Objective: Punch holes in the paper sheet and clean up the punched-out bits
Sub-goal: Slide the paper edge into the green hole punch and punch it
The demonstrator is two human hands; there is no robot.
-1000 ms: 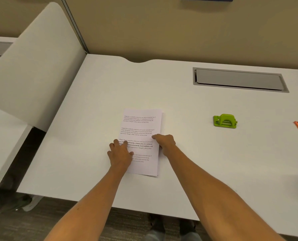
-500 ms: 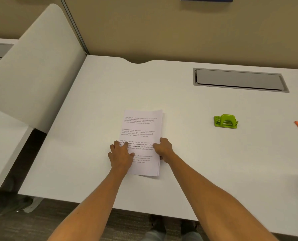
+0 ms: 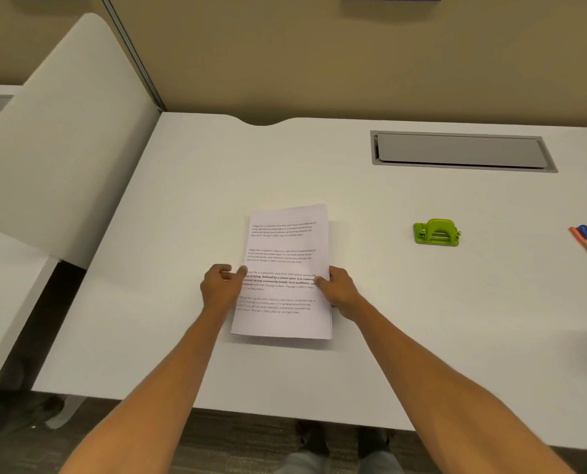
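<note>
A: What's laid out here?

B: A white desk (image 3: 388, 302), with a printed paper stack (image 3: 285, 254) lying flat near its front edge, probably to keep it within easy reach.

A: And the hands?

B: The left hand (image 3: 222, 285) pinches the stack's left edge, thumb on top; the right hand (image 3: 336, 289) grips the right edge, seemingly squaring or lifting the sheets.

A: The punch?

B: The green hole punch (image 3: 436, 232) sits untouched, well apart to the right. No holes made yet, I'd judge.
</note>
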